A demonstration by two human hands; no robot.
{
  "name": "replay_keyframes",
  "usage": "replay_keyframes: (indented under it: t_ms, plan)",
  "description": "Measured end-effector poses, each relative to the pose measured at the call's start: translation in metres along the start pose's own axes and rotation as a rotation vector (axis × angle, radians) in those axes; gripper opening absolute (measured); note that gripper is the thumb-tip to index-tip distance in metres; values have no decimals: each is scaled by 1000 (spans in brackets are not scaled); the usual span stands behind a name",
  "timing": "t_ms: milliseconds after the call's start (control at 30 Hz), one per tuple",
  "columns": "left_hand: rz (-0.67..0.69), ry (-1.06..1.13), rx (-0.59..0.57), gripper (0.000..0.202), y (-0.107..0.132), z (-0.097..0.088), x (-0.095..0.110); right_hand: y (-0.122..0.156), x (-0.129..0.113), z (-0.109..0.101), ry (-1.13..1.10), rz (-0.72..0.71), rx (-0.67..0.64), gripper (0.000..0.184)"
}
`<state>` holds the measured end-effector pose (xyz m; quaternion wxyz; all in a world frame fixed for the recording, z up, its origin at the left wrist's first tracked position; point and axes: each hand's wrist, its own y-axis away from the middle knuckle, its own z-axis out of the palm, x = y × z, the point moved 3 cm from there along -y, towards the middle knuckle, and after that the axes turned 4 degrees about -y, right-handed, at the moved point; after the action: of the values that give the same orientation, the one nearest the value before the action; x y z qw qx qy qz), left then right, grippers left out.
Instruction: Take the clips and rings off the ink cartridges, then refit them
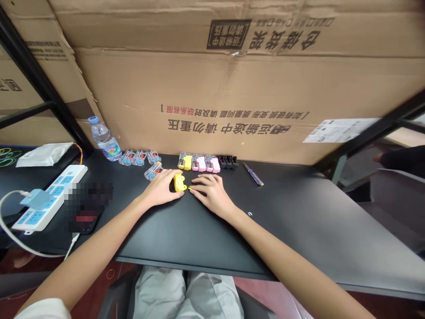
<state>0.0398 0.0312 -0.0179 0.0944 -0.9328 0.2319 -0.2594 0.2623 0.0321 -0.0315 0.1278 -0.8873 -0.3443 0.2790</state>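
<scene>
So, standing next to the table, here's what I saw. The yellow block sat a little above the middle of the frame, on the black top, right between the two hands. The left hand had its grip closed on it, fingertips curled around its left side. I couldn't see where the thumb went. The right hand lay flat with its grip open and holding nothing. Its fingers were stretched out on the table, the index tip touching a tiny yellow bit just right of the block.

Looks-wise, the block was a small, bright yellow plastic piece, boxy with a notched edge. I couldn't make out finer detail.

My guess was very light, stiff and hard-shelled, probably a bit slick. It would likely skid on that smooth top if nudged rather than pinched. The best hold was probably the two flat sides, thumb against finger, staying off the notched end. The loose bit looked small enough to flick away or lose.

Behind the hands, a row ran along the foot of the cardboard:
- clear connectors left of centre
- a yellow-and-pink set
- a black ribbed piece
- a screwdriver

A bottle stood towards the upper left, and a power strip lay at the far left.
</scene>
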Motion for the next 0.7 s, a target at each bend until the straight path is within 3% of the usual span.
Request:
replay_keyframes:
  t_ms: [100,333,700]
  plan:
    - [-8,35,-39,64,1,5,-2,1,-1,-7,-100,41,99,18]
    - [-1,16,-82,66,1,8,3,4,5,-17,-459,307,296,20]
    - [177,22,4,65,2,1,24,3,-4,-9,-810,417,193,34]
